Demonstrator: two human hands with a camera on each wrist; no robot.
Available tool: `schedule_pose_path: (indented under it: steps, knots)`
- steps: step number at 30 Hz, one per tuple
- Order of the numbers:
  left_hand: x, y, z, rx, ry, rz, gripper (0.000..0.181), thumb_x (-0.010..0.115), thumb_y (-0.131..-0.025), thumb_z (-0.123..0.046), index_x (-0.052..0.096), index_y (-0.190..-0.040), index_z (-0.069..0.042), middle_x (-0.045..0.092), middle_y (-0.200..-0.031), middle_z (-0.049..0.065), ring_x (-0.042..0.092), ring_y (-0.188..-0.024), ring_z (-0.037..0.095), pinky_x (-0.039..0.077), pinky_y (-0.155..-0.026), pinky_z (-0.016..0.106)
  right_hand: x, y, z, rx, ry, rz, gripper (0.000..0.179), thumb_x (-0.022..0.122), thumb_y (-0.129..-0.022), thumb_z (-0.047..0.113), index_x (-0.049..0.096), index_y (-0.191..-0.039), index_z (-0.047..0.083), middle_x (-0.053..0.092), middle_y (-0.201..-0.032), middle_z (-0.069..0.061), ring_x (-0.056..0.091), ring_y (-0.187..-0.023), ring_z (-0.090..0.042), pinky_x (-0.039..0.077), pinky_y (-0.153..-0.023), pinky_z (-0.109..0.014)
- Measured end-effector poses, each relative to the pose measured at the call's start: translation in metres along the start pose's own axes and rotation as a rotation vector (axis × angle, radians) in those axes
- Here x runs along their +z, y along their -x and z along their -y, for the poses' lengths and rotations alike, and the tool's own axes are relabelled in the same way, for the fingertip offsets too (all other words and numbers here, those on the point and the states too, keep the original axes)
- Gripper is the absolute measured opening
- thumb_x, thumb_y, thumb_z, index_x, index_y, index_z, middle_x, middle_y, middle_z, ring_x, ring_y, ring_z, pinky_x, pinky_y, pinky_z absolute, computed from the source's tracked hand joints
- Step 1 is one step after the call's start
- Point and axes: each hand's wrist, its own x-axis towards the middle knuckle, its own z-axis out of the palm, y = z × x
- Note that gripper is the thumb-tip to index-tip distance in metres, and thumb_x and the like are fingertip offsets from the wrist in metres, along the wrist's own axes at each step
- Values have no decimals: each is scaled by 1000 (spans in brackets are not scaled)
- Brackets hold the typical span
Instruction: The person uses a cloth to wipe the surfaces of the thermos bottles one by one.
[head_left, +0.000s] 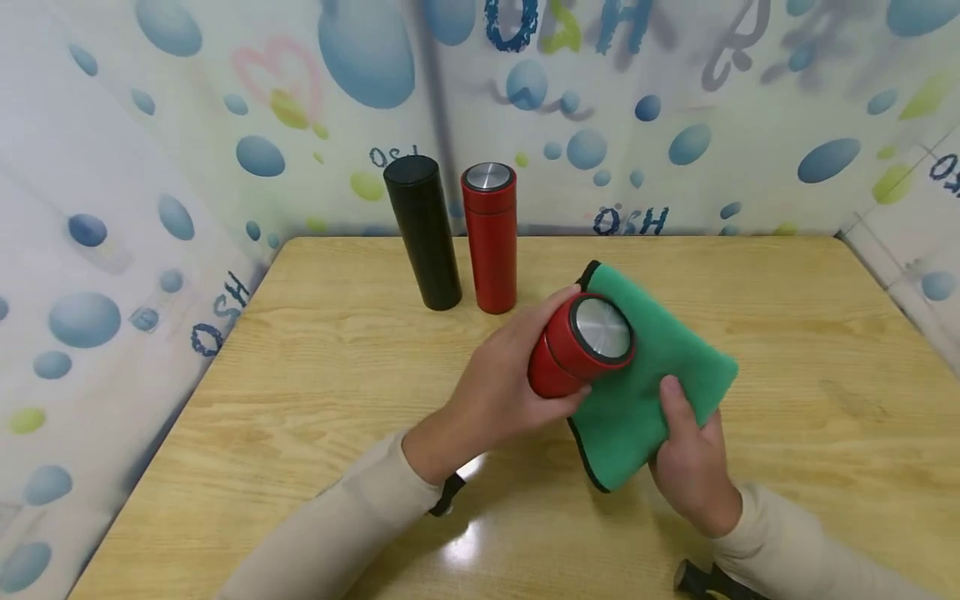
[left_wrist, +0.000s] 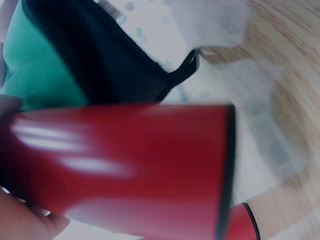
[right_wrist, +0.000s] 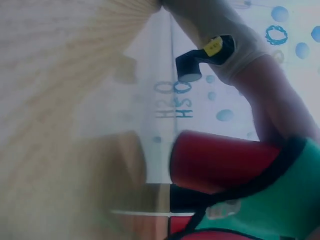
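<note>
My left hand grips a red thermos bottle, tilted so that its silver lid faces up toward the head camera. In the left wrist view the bottle lies across the picture, its dark-rimmed base at the right. A green cloth with black edging is pinched by my right hand, thumb on top and the other fingers mostly hidden beneath. The cloth sits right beside the bottle; whether it presses on it I cannot tell. A small black loop hangs from the cloth in the left wrist view.
Farther back on the wooden table stand a black bottle and a second red bottle with a silver lid, side by side. A patterned curtain rises behind the table. Dark wrist cameras sit under the sleeves.
</note>
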Motion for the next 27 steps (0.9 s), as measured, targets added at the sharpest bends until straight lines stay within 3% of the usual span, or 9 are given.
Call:
schedule_pose_path:
  steps: [2,6,10,14,17,22,27]
  knots:
    - [-2,-1,-2,46,99,-32,94,86,-76,-20,30,-152,-13,56,-137,6,55,-126,16,52,-102,29,1,0,-1,-3,-31,55,35,24,-108,7,46,-136,8,63,-123,1,66,-111,-9,56,-91,-25]
    - [-5,-2,-6,105,224,-91,95,86,-75,-16,30,-151,-8,55,-139,11,54,-129,19,51,-103,27,3,2,-2,17,19,118,37,25,-108,4,47,-138,7,64,-121,1,67,-107,-9,57,-88,-25]
    - [-6,1,-7,146,307,-121,96,86,-72,-10,29,-148,-2,56,-135,16,55,-126,24,52,-102,30,4,6,-2,116,128,108,35,28,-108,6,51,-134,14,66,-116,5,67,-105,-6,57,-87,-23]
    - [-7,1,-9,233,385,-153,97,86,-69,-6,27,-146,4,57,-131,22,58,-123,29,54,-100,35,5,8,-2,206,191,115,32,30,-109,10,53,-130,17,67,-113,8,67,-103,-5,57,-86,-23]
    - [-7,0,-9,290,429,-201,93,83,-75,-13,25,-145,7,57,-128,26,58,-121,33,55,-99,39,5,7,-2,224,205,130,31,30,-109,12,53,-130,14,68,-113,6,68,-104,-6,57,-86,-24]
    - [-5,3,-7,265,525,-348,92,74,-85,-34,20,-145,9,52,-127,31,55,-121,36,54,-99,45,5,5,-3,262,242,131,30,30,-110,15,52,-129,7,70,-110,4,69,-101,-8,58,-83,-25]
    - [-7,2,-7,239,718,-527,89,76,-84,-32,22,-146,4,56,-123,14,62,-109,25,55,-95,43,4,4,-3,303,312,85,32,32,-110,20,50,-126,-1,68,-108,4,67,-98,-8,57,-81,-24]
